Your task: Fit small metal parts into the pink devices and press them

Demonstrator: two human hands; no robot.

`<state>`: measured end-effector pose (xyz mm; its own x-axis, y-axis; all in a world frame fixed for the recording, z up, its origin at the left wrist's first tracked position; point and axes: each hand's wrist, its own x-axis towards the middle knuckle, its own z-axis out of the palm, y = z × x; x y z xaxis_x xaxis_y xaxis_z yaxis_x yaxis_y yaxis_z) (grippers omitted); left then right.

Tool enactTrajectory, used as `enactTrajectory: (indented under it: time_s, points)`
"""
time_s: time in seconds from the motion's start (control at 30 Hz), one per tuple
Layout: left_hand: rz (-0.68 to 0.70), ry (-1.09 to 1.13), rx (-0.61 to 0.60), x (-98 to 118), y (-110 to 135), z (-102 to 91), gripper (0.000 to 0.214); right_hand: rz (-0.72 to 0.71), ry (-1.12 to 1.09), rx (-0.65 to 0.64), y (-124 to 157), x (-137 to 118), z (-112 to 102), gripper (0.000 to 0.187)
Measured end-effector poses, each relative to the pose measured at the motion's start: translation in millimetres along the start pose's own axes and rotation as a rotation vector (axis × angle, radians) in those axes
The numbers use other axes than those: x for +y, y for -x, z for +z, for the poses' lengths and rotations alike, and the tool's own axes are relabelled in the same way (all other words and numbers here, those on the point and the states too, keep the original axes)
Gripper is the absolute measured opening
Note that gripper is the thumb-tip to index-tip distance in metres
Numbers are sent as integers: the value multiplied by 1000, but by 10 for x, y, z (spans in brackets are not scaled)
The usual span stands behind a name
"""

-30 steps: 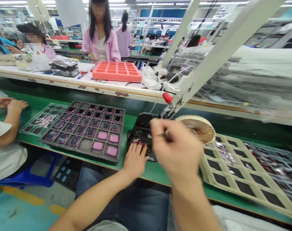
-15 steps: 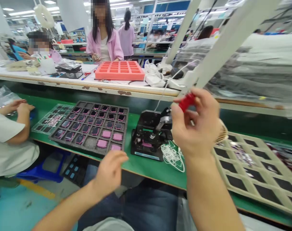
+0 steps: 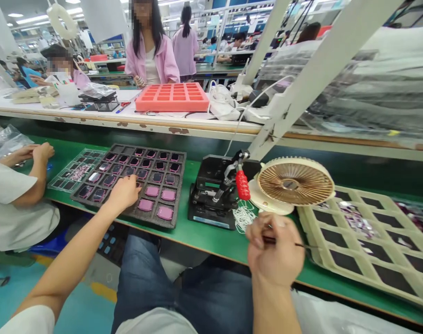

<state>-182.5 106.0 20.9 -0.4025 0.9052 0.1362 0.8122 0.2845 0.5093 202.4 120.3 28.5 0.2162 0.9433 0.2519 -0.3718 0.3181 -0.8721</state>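
My left hand [image 3: 125,191] bends over the dark foam tray [image 3: 177,204], its fingers curled and slightly parted among the rows of dark-faced, purple-rimmed casings [image 3: 142,174]; whether they have hold of one I cannot tell, since the hand hides what lies beneath. On my right, near the edge of the green surface [image 3: 183,235], my right hand [image 3: 276,250] pinches a thin dark tool [image 3: 299,244] between tightly bent fingers. Each casing, I judge, would be light and stiff, its glossy face slick and easily scratched, so the rim at two opposite sides looks the safest hold. Four pink casings [image 3: 146,204] sit pink side up in the same tray's near right compartments, one to a pocket. Beyond it, the clear tray [image 3: 60,189] carries a heap of small shiny pieces [image 3: 79,172]. Across the surface, past the black clamp fixture [image 3: 211,195], the cream tray [image 3: 366,269] holds black pads in its compartments, with small purple and silvery parts [image 3: 357,222] scattered over some.
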Motion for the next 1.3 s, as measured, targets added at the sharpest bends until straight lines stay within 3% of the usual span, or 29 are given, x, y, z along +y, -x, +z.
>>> enactTrajectory:
  time_s: [0.1,0.17,0.23,0.33,0.4,0.47,0.57,0.7,1.0,1.3]
  points:
    - [-29,189,-19,-172,-43,-129,46,285,-174,57,153,187,-155,51]
    - [-41,314,-16,-248,-16,-247,55,342,-161,113,247,341,-238,66]
    - [-48,502,-1,-229,99,-362,61,392,-128,89,339,450,-286,77]
    - [-137,1026,-41,31,457,-412,56,513,-103,-20,494,504,-271,70]
    - [-233,1301,-187,317,772,-307,49,524,-64,-52,617,499,-209,51]
    - [-284,1398,-337,612,1080,-118,47,443,11,-84,747,477,-130,40]
    - [-305,1368,-468,939,1424,170,58,285,142,-215,918,403,-13,31]
    - [-271,1259,-503,1120,1598,337,52,119,212,-316,1050,276,81,21]
    - [-290,1247,-509,1114,1640,403,51,227,112,-279,1089,315,70,15]
    - [-320,1273,-535,1095,1631,406,53,32,226,-300,1084,307,50,11]
